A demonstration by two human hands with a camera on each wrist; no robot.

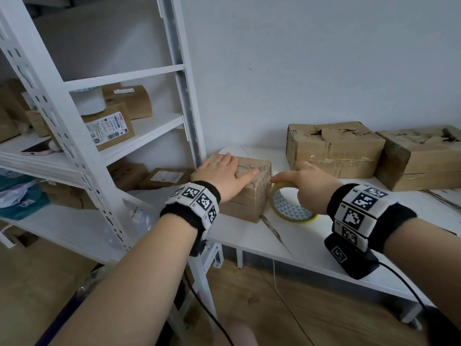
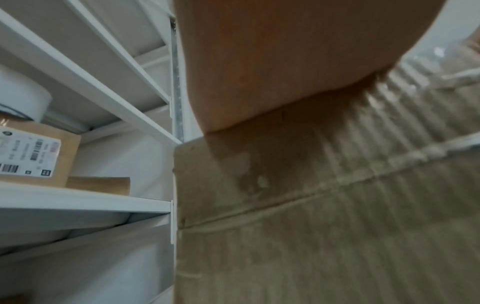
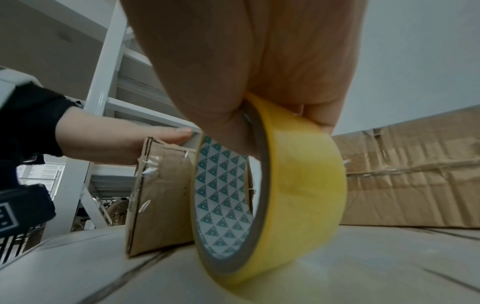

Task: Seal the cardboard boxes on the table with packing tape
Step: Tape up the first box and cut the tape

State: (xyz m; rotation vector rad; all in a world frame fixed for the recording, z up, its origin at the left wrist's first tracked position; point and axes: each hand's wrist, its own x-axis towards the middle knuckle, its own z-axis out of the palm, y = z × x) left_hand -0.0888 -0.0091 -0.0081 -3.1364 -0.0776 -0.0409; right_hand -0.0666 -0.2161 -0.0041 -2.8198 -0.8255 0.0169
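A small cardboard box (image 1: 252,193) sits at the left end of the white table (image 1: 294,245). My left hand (image 1: 222,173) lies flat on its top with straight fingers; the left wrist view shows the palm (image 2: 285,61) pressing the cardboard (image 2: 324,205). Just right of the box, a roll of yellow packing tape (image 1: 290,208) stands on edge on the table. My right hand (image 1: 309,183) grips the roll from above, thumb inside the core and fingers on the outer face (image 3: 303,185). The roll stands close against the small box (image 3: 161,197).
Two larger worn cardboard boxes (image 1: 334,148) (image 1: 421,158) stand along the wall at the back right. A white metal shelf rack (image 1: 82,136) with labelled parcels stands directly left of the table. Wooden floor lies below.
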